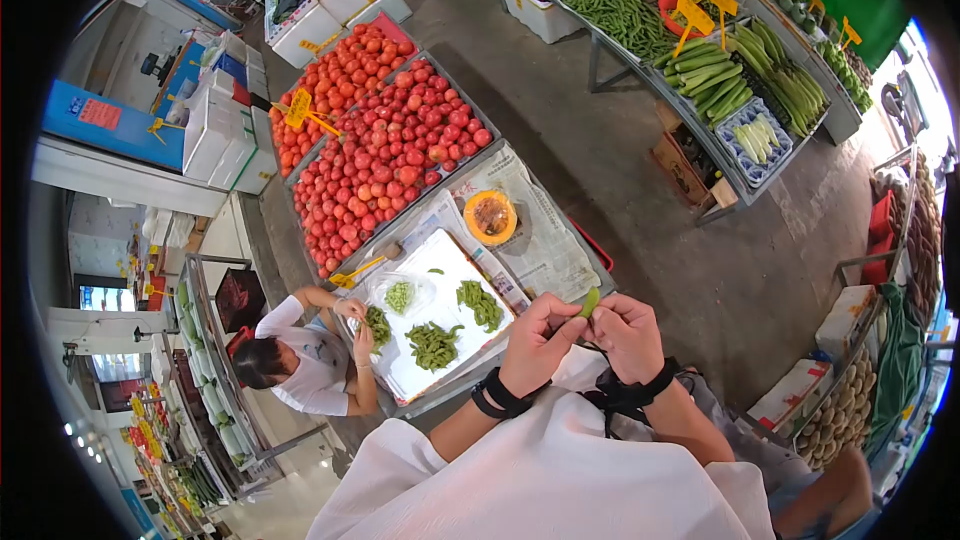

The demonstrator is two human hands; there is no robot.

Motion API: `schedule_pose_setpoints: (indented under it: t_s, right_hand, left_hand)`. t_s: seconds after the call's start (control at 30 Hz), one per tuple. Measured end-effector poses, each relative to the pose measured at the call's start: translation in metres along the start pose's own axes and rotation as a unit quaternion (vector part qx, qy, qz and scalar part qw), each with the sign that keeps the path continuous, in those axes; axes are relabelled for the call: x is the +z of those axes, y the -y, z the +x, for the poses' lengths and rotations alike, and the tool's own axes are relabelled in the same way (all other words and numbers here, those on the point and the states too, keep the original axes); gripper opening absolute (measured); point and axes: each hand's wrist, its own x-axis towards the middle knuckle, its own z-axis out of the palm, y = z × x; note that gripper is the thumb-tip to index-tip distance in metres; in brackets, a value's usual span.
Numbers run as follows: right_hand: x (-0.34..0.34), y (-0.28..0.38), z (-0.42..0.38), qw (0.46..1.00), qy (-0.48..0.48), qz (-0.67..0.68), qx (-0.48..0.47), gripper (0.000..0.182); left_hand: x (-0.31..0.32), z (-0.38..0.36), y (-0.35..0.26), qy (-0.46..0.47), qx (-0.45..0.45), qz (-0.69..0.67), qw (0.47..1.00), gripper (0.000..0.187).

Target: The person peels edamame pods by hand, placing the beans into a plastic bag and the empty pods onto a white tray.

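Observation:
My left hand [542, 345] and my right hand [628, 338] are close together in front of my chest, fingers pinched on a green pod [590, 302] that sticks up between them. Both wrists wear black bands. Left of my hands lies a white board [408, 270] on the stall. It bears a pile of green pods [433, 346] near me, another pile [480, 306] to its right, and a clear bag of shelled green beans [399, 296]. A third pile [377, 328] lies by a co-worker's hands.
A co-worker [305, 360] sits at the board's left side. Beyond the board are a yellow-orange bowl [490, 217] on newspaper and trays of red tomatoes [385, 155]. A vegetable stand [640, 70] is at the upper right. Melons [842, 415] lie at the right.

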Motion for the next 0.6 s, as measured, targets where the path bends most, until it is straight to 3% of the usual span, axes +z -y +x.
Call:
schedule_pose_setpoints:
  t_s: [0.13,0.23,0.33,0.37,0.4,0.43,0.53,0.6]
  right_hand:
    - [-0.002,-0.006,0.002,0.999,0.002,0.051,-0.006,0.01]
    - [-0.005,-0.008,0.007,0.996,0.025,0.09,-0.005,0.011]
    - [0.001,-0.005,0.007,0.993,-0.008,0.114,0.016,0.009]
    - [-0.001,-0.006,0.007,0.996,-0.022,0.088,0.018,0.008]
    - [-0.005,-0.008,0.008,0.997,-0.037,0.062,0.02,0.007]
    - [-0.008,-0.009,0.009,0.998,-0.051,0.035,0.023,0.006]
    - [-0.012,-0.01,0.01,0.993,-0.059,-0.1,0.009,0.006]
    - [-0.014,-0.01,0.01,0.988,-0.04,-0.15,-0.003,0.009]
  left_hand:
    - [-0.001,0.0,-0.003,0.009,-0.043,-0.059,0.997,0.01]
    - [-0.002,0.004,0.001,0.007,-0.09,-0.177,0.98,0.008]
    - [-0.007,0.007,0.002,0.022,-0.13,-0.228,0.965,0.013]
    - [-0.005,0.008,0.0,0.002,-0.057,-0.051,0.997,0.017]
    - [-0.002,0.009,-0.003,-0.018,0.017,0.127,0.992,0.02]
    - [0.0,0.009,-0.006,-0.038,0.091,0.301,0.949,0.023]
    - [-0.004,0.01,-0.015,-0.016,0.24,0.55,0.8,0.034]
    - [-0.003,0.004,-0.01,-0.009,0.189,0.596,0.78,0.034]
